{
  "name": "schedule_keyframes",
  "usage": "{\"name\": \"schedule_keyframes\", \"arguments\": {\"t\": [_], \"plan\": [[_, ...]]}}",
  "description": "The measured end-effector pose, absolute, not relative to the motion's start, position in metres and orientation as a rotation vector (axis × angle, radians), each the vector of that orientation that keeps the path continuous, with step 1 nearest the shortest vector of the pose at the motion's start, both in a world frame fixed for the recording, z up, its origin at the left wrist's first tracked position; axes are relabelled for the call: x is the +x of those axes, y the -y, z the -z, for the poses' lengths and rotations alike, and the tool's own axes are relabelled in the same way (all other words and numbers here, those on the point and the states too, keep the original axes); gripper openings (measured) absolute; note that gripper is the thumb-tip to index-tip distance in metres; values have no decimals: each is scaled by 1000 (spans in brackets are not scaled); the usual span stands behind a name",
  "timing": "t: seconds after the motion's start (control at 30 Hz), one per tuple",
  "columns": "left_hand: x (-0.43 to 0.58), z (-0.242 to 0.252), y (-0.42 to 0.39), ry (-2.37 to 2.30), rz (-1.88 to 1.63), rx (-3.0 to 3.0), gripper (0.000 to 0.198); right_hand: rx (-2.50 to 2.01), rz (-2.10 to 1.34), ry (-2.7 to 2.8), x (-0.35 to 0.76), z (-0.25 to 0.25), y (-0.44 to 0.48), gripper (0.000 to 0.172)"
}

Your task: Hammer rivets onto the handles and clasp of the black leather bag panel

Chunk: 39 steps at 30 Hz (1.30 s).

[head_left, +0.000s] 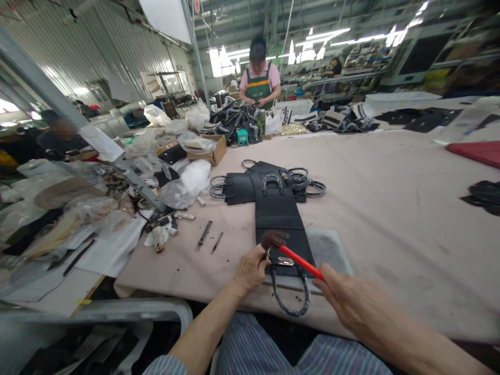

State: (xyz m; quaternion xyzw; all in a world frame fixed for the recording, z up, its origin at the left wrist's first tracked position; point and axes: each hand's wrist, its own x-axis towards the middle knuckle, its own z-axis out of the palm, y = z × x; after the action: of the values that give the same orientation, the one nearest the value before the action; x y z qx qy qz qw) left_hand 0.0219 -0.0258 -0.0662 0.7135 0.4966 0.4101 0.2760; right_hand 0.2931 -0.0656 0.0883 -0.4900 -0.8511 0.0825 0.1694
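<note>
A long black leather bag panel (282, 219) with rope handles lies in front of me on the beige table (390, 208). My right hand (347, 297) is closed on the red handle of a hammer (299, 262), whose blurred head hovers over the panel's near end. My left hand (252, 268) pinches something small at the panel's near left edge, beside a metal clasp (285, 261). A rope handle (291, 297) hangs over the table edge. The panel's near end rests on a grey pad (328, 250).
More black panels with handles (269, 182) are stacked just beyond. Small metal tools (203, 235) lie to the left, with plastic bags and clutter (117, 208) further left. A person in a green apron (258, 78) works at the far end. A red sheet (476, 152) lies at the right.
</note>
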Motion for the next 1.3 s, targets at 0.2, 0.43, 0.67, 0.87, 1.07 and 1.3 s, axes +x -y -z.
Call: {"name": "schedule_keyframes", "arguments": {"t": [0.2,0.43,0.67,0.87,1.07,1.3], "plan": [[22,63,24,-1317,-1123,1931,22,-1635,-650,2312,336,-53,63,43],[18,69,22,-1345,-1098,2034,22,-2258,-825,1680,422,14,47,45],[14,68,20,-1351,-1100,2197,23,-2119,-299,1930,398,38,30,37],[15,58,20,-1341,-1075,2335,20,-1465,-408,2236,301,50,23,44],[29,36,13,-1295,-681,2375,18,-1456,-494,2211,298,60,22,51],[10,54,20,-1436,-1117,1794,14,-1430,-633,2196,306,58,21,59]]}}
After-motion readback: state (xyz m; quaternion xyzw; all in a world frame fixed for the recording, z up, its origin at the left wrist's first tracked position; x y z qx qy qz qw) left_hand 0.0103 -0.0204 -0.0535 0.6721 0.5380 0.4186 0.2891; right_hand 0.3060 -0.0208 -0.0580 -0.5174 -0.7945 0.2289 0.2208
